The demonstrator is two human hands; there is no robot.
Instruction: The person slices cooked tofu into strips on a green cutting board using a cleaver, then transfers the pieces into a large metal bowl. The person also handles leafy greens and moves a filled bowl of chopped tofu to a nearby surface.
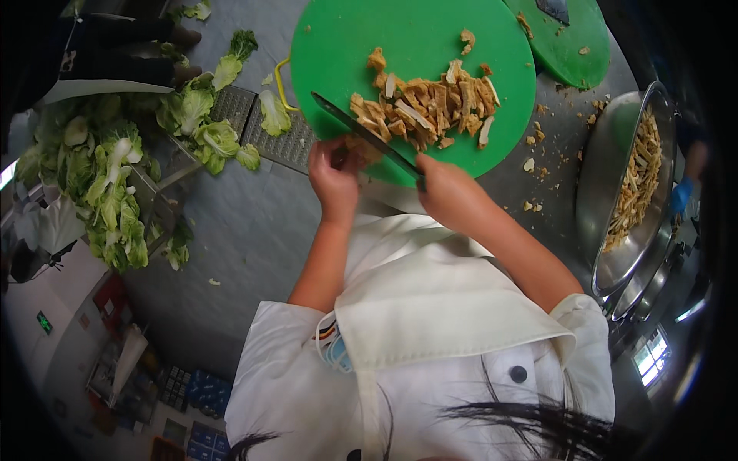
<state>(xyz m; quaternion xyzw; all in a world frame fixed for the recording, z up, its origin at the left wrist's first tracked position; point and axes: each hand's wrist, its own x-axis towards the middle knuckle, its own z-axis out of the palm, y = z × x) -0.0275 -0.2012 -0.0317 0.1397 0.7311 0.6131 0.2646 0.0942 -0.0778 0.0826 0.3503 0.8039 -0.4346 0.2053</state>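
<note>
My right hand [453, 192] is wrapped round the handle of a knife [369, 135]. Its dark blade slants up and left over the near edge of a round green cutting board [415, 38]. My left hand [336, 177] is curled at that edge, just below the blade, fingers round a brown piece of what looks like fried tofu [366, 150], partly blurred. Beyond the blade lies a loose heap of cut strips [438, 104], brown outside and pale inside. A few stray bits sit apart from it.
Leafy cabbage [111, 177] is piled at the left, with loose leaves [219, 142] nearer the board. A second green board [573, 42] stands at the far right. Crumbs dot the metal table beside a steel bowl [615, 169] of cut strips. Someone's dark-sleeved arms [127, 50] show far left.
</note>
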